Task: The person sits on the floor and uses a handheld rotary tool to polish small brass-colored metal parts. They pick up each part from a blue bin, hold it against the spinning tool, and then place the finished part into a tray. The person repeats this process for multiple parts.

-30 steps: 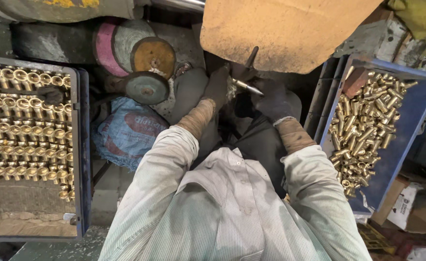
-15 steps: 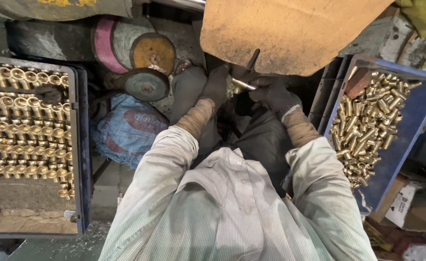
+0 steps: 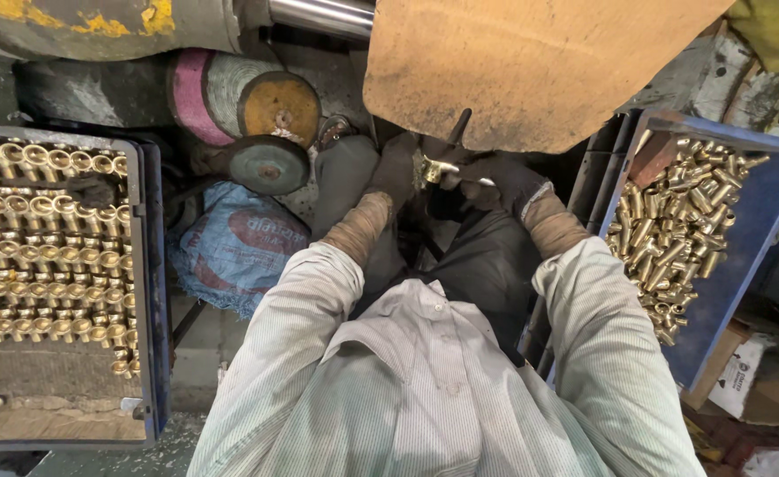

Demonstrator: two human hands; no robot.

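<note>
Dim workshop: grimy concrete floor [image 3: 200, 353], a blue sack [image 3: 239, 243], and a brown board [image 3: 531, 62] overhead.

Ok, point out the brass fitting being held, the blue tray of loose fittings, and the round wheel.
brass fitting [image 3: 435, 168], head view, its shiny body.
blue tray [image 3: 754, 231], head view, bare floor.
round wheel [image 3: 268, 165], head view, flat face.

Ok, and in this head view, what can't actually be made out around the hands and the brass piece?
- Brass part: mostly covered by the dark-gloved left hand and right hand; its shape is unclear.
- What the part meets: hidden under the brown board.
- Left tray: cut by the frame's left edge.
- Right blue tray: far end cut off; single fittings too small to tell.
</note>
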